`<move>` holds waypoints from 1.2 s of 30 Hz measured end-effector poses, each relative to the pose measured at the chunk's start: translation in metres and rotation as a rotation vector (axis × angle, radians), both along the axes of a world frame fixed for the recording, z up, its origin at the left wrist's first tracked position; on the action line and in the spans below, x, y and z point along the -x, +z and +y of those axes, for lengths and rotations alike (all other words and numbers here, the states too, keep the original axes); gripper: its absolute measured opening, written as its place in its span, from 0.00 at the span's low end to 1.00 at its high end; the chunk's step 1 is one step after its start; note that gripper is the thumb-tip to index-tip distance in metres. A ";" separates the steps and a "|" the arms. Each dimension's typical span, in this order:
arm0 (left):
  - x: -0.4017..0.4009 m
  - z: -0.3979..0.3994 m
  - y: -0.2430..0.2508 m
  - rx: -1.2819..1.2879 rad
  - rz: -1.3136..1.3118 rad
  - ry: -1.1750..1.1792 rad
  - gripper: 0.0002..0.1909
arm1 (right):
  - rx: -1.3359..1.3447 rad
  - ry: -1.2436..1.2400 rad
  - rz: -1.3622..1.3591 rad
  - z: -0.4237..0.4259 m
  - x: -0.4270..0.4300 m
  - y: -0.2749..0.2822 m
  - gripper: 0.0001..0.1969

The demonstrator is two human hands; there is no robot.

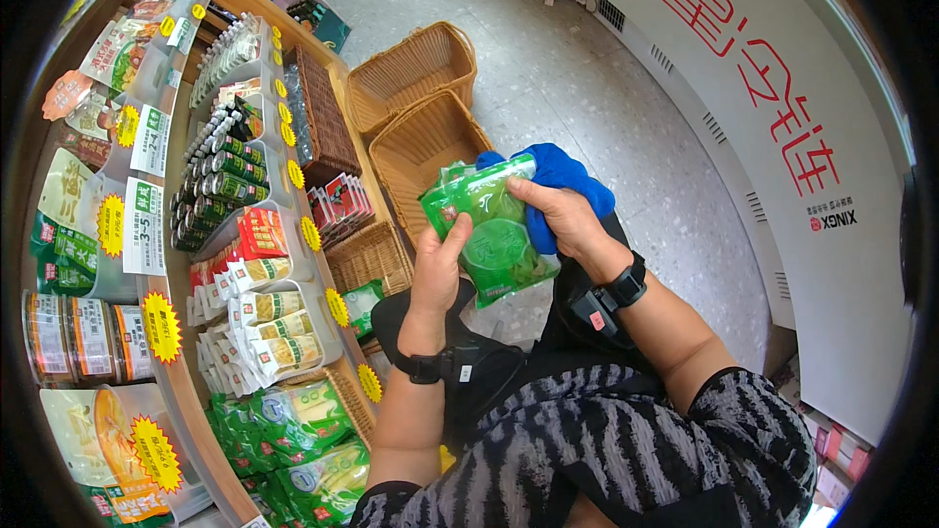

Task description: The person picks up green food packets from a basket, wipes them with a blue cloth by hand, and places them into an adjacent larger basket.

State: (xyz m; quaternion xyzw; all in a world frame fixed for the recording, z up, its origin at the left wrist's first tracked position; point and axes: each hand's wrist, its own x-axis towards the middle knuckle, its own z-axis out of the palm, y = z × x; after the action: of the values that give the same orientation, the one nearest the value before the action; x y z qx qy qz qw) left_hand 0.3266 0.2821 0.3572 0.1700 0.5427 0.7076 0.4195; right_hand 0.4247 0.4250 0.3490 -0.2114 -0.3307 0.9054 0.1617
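A green-and-clear plastic food packet (502, 249) is held up in front of my body, with what looks like at least one more packet (456, 171) behind it. Its left edge is gripped by my left hand (438, 275), thumb on the front. My right hand (568, 220) pinches the upper right part under the thumb and also holds a bunched blue cloth (568, 180). The fingers behind the packets are hidden. Just beyond them on the floor side is an open wicker basket (411, 150).
On my left runs a wooden shelf unit (158, 308) with price tags. It carries cans (238, 172), white pouches (275, 323) and green bags (301, 418). A second wicker basket (411, 70) stands farther off. A white freezer cabinet (733, 88) flanks the tiled floor (579, 88) on the right.
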 end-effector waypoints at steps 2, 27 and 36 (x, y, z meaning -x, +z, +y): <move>-0.002 0.000 -0.001 -0.035 0.028 0.035 0.12 | -0.065 -0.124 -0.017 0.005 -0.001 0.002 0.14; 0.014 0.005 0.007 -0.056 0.164 0.156 0.18 | 0.062 0.226 0.005 0.007 0.018 -0.035 0.22; 0.032 -0.006 -0.039 0.164 -0.252 -0.054 0.17 | 0.006 0.028 -0.052 0.011 0.037 -0.065 0.18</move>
State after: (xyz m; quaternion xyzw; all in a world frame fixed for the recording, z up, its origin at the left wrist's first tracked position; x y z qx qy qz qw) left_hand 0.2947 0.2760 0.3185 0.0597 0.5368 0.6650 0.5158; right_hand 0.3875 0.4365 0.2836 -0.2308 -0.3351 0.9027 0.1397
